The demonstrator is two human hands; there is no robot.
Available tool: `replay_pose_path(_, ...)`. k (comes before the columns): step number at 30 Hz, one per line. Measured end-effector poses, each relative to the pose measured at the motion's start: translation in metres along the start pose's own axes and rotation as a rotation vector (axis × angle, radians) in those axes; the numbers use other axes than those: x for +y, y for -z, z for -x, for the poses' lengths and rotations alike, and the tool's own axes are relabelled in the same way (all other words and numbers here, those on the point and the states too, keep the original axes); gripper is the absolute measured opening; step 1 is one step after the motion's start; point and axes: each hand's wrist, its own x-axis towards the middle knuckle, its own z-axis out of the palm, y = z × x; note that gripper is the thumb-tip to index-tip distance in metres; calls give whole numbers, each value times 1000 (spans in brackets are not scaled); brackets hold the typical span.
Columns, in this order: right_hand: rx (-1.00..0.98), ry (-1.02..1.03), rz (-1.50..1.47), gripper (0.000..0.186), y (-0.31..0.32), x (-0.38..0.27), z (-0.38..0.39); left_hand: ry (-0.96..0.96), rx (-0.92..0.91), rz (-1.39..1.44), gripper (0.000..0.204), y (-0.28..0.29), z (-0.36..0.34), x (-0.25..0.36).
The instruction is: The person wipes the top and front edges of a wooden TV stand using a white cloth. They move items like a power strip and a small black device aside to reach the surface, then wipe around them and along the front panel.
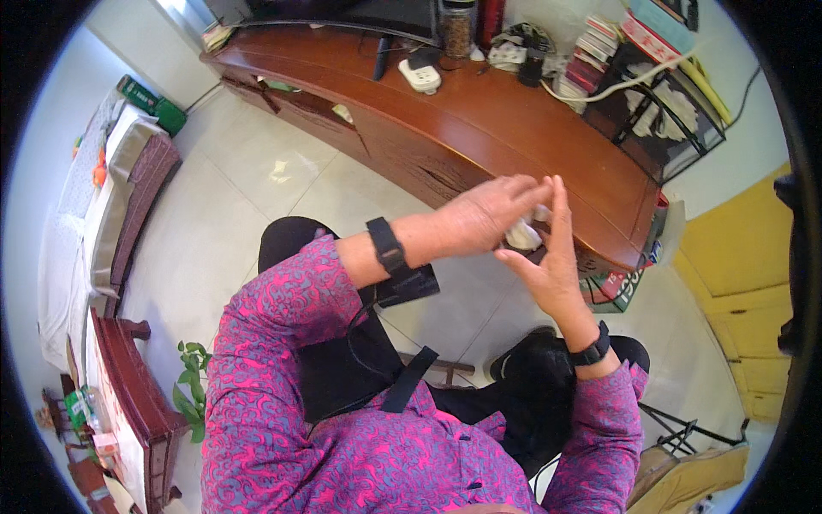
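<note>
My left hand (490, 211) reaches across to the right, its fingers stretched together over a small crumpled white wad (523, 234), which looks like tissue or cloth. The wad lies between my two hands, against the palm side of my right hand, and its lower part is partly hidden. My right hand (555, 270) is raised with thumb and fingers spread apart. Its fingertips meet those of my left hand. The left thumb is hidden, so its hold on the wad shows only in part. Both hands are in front of the cabinet's right end.
A long brown wooden cabinet (479, 116) runs ahead, bearing a white power strip (419, 75), a jar (456, 32) and a black wire rack (676, 120). A green and red box (623, 291) stands at its right end. A wooden bench (137, 368) and plant (192, 385) are left.
</note>
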Motion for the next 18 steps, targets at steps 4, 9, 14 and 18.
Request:
replay_pose_path(4, -55, -59, -136, 127, -2, -2, -15, -67, 20, -50, 89, 17, 4, 10)
replay_pose_path(9, -171, -71, 35, 124, -1, 5, -44, -168, 32, 47, 76, 10, 5, -27)
replay_pose_path(14, -355, -315, 43, 103, -9, 16, -41, -264, -61, 182, 51, -6, 19, -54)
replay_pose_path(18, -257, -363, 29, 87, -10, 23, -37, -381, -60, 195, 66, 3, 21, -75)
